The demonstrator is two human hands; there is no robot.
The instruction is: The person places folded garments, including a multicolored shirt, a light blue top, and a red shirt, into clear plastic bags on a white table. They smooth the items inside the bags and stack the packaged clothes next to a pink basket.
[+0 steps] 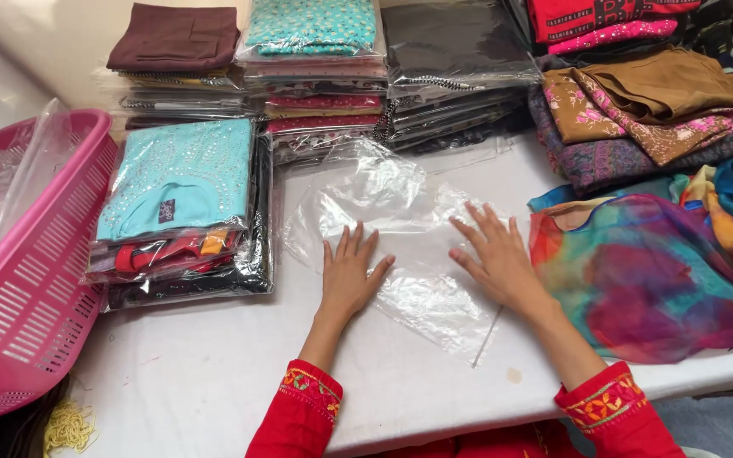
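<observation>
**Head view: two flat hands on a clear plastic bag**

Head camera looks down on a clear plastic bag (400, 246) lying crumpled and empty on the white table (205, 373), near its middle. Both hands press on it with palms down. The left hand (349, 276) lies on the bag's left part, fingers spread and straight, holding nothing. The right hand (495, 254) lies on the bag's right part, fingers also spread wide and flat, gripping nothing. Both wrists come out of red sleeves with embroidered cuffs (309, 392).

Just right of the right hand lies a sheer multicoloured scarf (646, 280) in red, teal and orange, spread loosely to the table's edge. Behind it sits a heap of folded printed garments (638, 110) in brown, pink and purple.

Left of the bag stands a stack of packed garments (184, 212), each in its own plastic cover, with a turquoise embroidered top uppermost. Further left, a pink plastic basket (36, 288) with slotted walls holds more clear plastic. Along the far side of the table run more stacks of bagged clothes (316, 76), one topped by a maroon folded piece (176, 36), another by a dark bagged one (456, 42).
</observation>
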